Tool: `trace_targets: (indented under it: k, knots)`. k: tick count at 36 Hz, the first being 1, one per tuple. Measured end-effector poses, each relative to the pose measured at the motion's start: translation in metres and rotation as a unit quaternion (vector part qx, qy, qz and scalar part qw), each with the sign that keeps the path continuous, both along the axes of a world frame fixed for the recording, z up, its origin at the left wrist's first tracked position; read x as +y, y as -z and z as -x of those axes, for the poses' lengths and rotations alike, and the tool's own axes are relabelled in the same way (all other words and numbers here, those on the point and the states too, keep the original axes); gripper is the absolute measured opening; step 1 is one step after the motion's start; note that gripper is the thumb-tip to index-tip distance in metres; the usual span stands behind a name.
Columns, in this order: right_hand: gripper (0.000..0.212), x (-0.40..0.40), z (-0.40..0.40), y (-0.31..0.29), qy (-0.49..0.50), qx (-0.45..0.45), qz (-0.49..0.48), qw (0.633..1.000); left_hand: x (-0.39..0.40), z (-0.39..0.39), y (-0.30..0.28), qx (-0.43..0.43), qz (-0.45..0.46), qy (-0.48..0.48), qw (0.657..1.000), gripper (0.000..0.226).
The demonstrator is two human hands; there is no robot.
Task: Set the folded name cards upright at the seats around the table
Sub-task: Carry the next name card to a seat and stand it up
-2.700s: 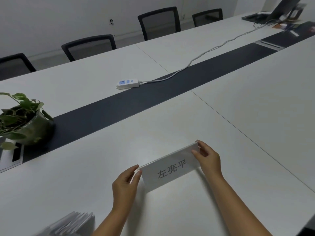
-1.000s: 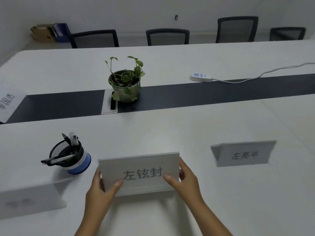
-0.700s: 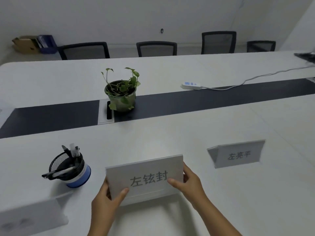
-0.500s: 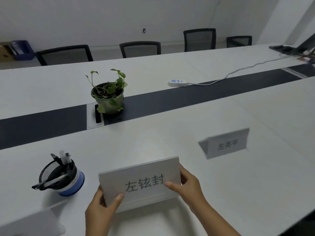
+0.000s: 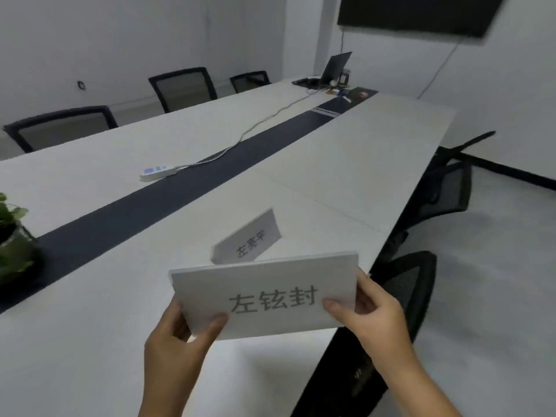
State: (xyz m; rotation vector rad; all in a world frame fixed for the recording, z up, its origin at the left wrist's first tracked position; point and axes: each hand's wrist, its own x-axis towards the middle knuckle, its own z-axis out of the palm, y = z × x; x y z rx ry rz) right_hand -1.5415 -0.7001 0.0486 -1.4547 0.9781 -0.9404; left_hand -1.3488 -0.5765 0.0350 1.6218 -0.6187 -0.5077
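Head view: plant [image 5: 12, 236] in pot [image 5: 16, 260].

The held card [image 5: 264, 296] hides the near bottom edge of the standing card [image 5: 248, 239] behind it and a stretch of desk [image 5: 90, 341]. Behind that held card, the fingers of both hands are out of sight; only the thumbs show on its face. Far left of the card, the plant [image 5: 12, 236] is cut by the picture's edge. The clutter by the laptop [image 5: 335, 69] at the desk's far end is too small to tell.
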Motion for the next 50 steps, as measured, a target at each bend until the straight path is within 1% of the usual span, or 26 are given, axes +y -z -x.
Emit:
trace_targets:
  k: [2,5,7,8,10,12,14,17,21,25,29,32,35,39,45,50]
  knots:
    - [0.058,-0.011,0.043,-0.009,0.053,-0.016,0.009,0.998,-0.031,0.033,-0.010,-0.017,0.014,0.055,0.998,0.047]
    - [0.054,-0.028,0.115,-0.012,0.142,-0.026,0.027,0.989,-0.074,0.092,-0.022,-0.039,0.026,0.126,0.991,0.035]
    - [0.050,-0.037,0.167,-0.009,0.187,-0.022,0.039,0.981,-0.102,0.136,-0.024,-0.049,0.035,0.179,0.982,0.038]
    - [0.048,-0.041,0.193,-0.006,0.204,-0.021,0.043,0.978,-0.115,0.159,-0.023,-0.051,0.039,0.207,0.976,0.043]
    - [0.049,-0.047,0.247,0.001,0.237,-0.022,0.042,0.970,-0.140,0.209,-0.019,-0.047,0.035,0.254,0.965,0.049]
    - [0.050,-0.052,0.298,0.008,0.275,-0.024,0.036,0.961,-0.163,0.259,-0.011,-0.051,0.020,0.288,0.956,0.047]
    - [0.055,-0.057,0.348,0.016,0.312,-0.028,0.026,0.949,-0.182,0.310,-0.001,-0.053,0.005,0.321,0.946,0.043]
    - [0.055,-0.063,0.405,0.028,0.346,-0.016,0.009,0.938,-0.202,0.366,0.013,-0.055,-0.017,0.362,0.930,0.038]
    - [0.057,-0.077,0.465,0.050,0.364,0.012,-0.020,0.931,-0.232,0.422,0.028,-0.048,-0.057,0.390,0.918,0.044]
    - [0.056,-0.116,0.498,0.067,0.366,0.018,-0.046,0.929,-0.277,0.456,0.041,-0.036,-0.078,0.395,0.915,0.046]
    - [0.055,-0.173,0.525,0.078,0.371,0.022,-0.059,0.926,-0.335,0.485,0.050,-0.040,-0.097,0.396,0.912,0.050]
    - [0.054,-0.226,0.546,0.086,0.376,0.026,-0.065,0.924,-0.391,0.507,0.061,-0.040,-0.104,0.398,0.911,0.049]
    - [0.055,-0.285,0.565,0.094,0.388,0.033,-0.067,0.919,-0.456,0.527,0.070,-0.029,-0.105,0.418,0.902,0.046]
    - [0.059,-0.363,0.588,0.098,0.391,0.051,-0.081,0.916,-0.536,0.545,0.070,-0.020,-0.112,0.434,0.894,0.048]
    - [0.059,-0.475,0.605,0.101,0.361,0.062,-0.095,0.925,-0.628,0.556,0.068,-0.010,-0.119,0.405,0.906,0.050]
    - [0.060,-0.574,0.604,0.099,0.313,0.064,-0.089,0.943,-0.702,0.556,0.070,-0.014,-0.138,0.346,0.928,0.052]
